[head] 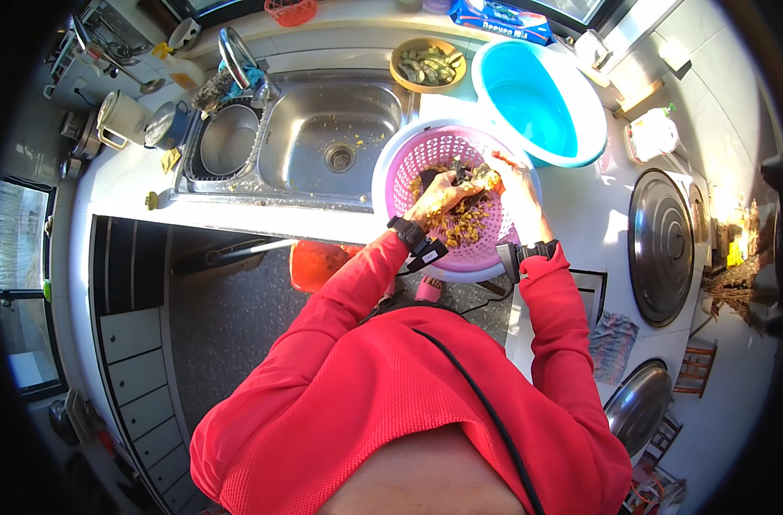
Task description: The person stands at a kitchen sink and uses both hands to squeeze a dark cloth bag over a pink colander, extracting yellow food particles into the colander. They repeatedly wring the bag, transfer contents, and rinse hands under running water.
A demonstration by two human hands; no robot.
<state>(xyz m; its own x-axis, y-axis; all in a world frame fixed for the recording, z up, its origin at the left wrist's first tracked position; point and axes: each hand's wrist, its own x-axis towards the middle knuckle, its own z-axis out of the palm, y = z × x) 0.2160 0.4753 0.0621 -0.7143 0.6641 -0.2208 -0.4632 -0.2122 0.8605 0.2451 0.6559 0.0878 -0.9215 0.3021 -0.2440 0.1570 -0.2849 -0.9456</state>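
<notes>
A pink plastic colander (407,161) sits inside a white basin (380,177) at the counter's front edge. Yellow food pieces (465,225) are strewn over its floor and wall, with darker matter (459,170) among them. Over the colander my left hand (444,194) and my right hand (512,175) meet at a yellow clump (490,178) held between their fingers. Yellow bits cling to both hands. What the clump is made of is too small to tell, and my fingers hide part of it.
Left of the colander is a steel sink (330,129) with a tap (233,58). A blue basin (526,103) holding water stands behind to the right. A bowl of green sliced food (430,64) is behind the sink; a large round lid (661,248) lies at right.
</notes>
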